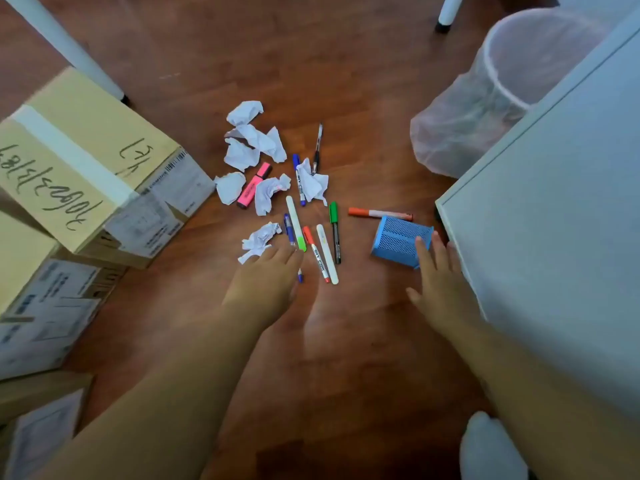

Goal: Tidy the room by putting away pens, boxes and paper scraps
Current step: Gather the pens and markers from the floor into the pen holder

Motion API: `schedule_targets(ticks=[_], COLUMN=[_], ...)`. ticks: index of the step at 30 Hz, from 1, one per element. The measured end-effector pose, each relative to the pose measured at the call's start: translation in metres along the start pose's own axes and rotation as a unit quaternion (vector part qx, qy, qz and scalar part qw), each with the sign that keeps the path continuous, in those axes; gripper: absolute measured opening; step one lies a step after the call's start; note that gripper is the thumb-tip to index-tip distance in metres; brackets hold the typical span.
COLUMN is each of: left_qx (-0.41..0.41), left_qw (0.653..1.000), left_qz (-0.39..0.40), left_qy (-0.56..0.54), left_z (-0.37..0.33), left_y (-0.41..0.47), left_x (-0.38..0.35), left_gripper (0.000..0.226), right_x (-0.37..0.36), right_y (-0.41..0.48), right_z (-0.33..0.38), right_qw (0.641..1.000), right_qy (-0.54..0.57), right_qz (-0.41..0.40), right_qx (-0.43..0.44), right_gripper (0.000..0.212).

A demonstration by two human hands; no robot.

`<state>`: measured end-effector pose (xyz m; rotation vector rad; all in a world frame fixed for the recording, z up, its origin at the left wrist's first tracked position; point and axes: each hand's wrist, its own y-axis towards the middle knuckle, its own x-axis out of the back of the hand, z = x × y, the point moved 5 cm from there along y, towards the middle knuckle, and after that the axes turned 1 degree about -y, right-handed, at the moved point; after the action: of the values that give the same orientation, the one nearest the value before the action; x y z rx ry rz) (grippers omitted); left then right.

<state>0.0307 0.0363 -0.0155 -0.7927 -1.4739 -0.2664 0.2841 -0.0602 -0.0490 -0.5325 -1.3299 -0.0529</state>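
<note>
Several pens and markers lie scattered on the wooden floor, among them a pink highlighter (254,184), a green-capped pen (335,232) and an orange marker (379,213). Crumpled white paper scraps (254,138) lie among them. A blue mesh pen holder (398,239) lies on its side at the right. My left hand (268,275) hovers with straight fingers over the near pens, covering part of a blue pen. My right hand (438,275) reaches toward the holder, its fingertips at the holder's near edge, fingers spread and holding nothing.
Stacked cardboard boxes (79,161) stand at the left. A white bin (498,88) lined with a plastic bag stands at the back right. A white cabinet or table (554,220) fills the right side. White table legs (62,43) rise at the back.
</note>
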Motion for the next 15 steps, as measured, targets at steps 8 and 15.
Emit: schedule_targets(ticks=[8,15], left_qx=[-0.032,-0.085], left_qw=[0.997,0.99], left_qz=[0.017,0.047], left_qy=[0.064,0.1], left_z=[-0.018,-0.012], left_y=[0.044,0.059], left_x=[-0.058,-0.079], left_gripper=[0.054,0.061], right_x=[-0.011,-0.028], right_y=[0.045,0.031], right_z=[-0.016,-0.034], right_qw=[1.0,0.994], right_qy=[-0.009,0.093], right_qz=[0.018,0.049], right_qx=[-0.002,-0.022], right_gripper=[0.09,0.095])
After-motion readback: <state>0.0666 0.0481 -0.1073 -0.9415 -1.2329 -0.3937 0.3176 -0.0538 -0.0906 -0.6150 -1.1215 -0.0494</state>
